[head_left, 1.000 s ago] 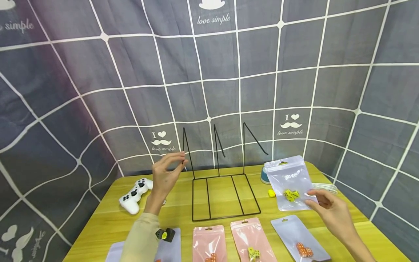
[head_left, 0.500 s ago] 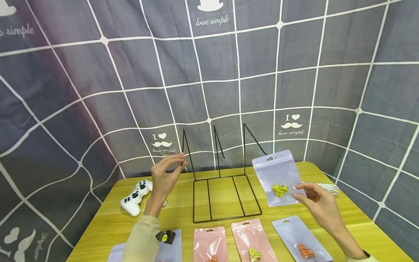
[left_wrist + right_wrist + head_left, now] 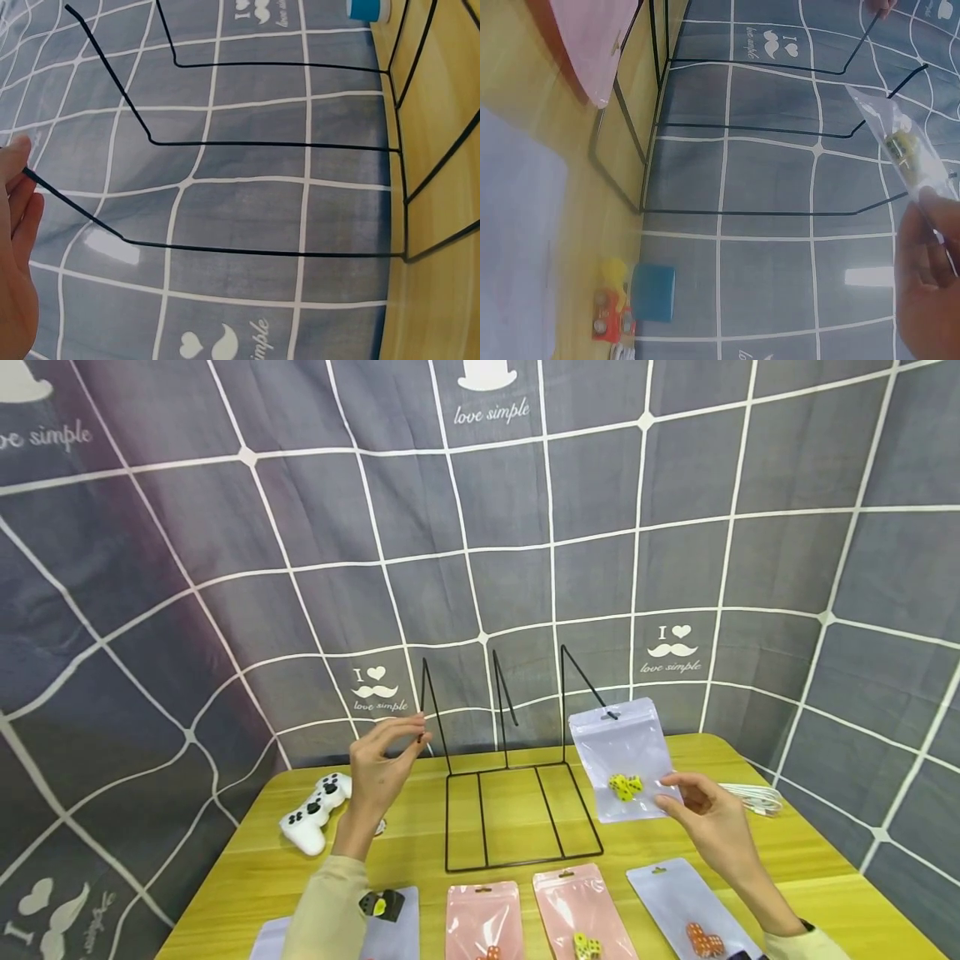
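A clear pouch (image 3: 622,760) holding yellow dice (image 3: 624,787) is held upright above the table (image 3: 255,877) by the right hand (image 3: 705,814), whose grip is pinched on the pouch's lower right corner. The pouch's hang hole is brought up against the tip of the rightmost hook of the black wire rack (image 3: 517,810); whether the hook has passed through the hole cannot be told. The tip of the leftmost hook is pinched between thumb and fingertips of the left hand (image 3: 378,768), the grip closed on the wire. The rack stands at the middle of the table, its three hooks rising at the back. In front of it two pink pouches (image 3: 480,918) and another clear pouch (image 3: 682,910) lie flat, and a white game controller (image 3: 313,810) lies to the left.
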{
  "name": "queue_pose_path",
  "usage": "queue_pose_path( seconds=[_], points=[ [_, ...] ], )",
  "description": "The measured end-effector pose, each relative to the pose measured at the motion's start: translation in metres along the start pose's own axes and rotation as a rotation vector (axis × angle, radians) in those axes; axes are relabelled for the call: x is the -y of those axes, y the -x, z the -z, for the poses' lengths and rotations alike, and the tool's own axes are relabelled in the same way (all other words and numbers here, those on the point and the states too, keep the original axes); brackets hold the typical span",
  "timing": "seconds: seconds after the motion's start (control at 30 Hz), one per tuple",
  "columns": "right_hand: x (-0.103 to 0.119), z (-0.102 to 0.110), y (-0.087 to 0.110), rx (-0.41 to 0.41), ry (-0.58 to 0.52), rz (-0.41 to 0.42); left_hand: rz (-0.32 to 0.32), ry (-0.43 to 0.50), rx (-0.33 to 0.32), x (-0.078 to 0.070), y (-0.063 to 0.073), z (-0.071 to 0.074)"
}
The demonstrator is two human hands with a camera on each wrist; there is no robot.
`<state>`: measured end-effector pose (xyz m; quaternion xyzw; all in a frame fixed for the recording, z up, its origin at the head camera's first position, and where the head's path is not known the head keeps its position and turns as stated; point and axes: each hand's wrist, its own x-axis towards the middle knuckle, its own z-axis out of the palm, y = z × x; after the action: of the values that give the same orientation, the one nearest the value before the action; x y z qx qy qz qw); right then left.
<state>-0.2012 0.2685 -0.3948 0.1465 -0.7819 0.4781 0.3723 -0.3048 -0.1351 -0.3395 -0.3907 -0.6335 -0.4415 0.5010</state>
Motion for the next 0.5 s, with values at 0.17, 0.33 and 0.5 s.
queue_pose_path(
  seconds=[0.17,0.33,0.5],
  points=[
    [0.016,-0.008,-0.005,-0.006,0.006,-0.026,-0.01,-0.004,-0.001,-0.001,0.0,-0.001],
    [0.017,-0.016,-0.01,-0.031,0.015,-0.038,-0.009,0.006,-0.013,-0.002,0.001,-0.001],
    [-0.001,-0.024,-0.013,-0.041,0.009,-0.066,0.011,0.015,-0.027,-0.003,0.003,0.0]
  ],
)
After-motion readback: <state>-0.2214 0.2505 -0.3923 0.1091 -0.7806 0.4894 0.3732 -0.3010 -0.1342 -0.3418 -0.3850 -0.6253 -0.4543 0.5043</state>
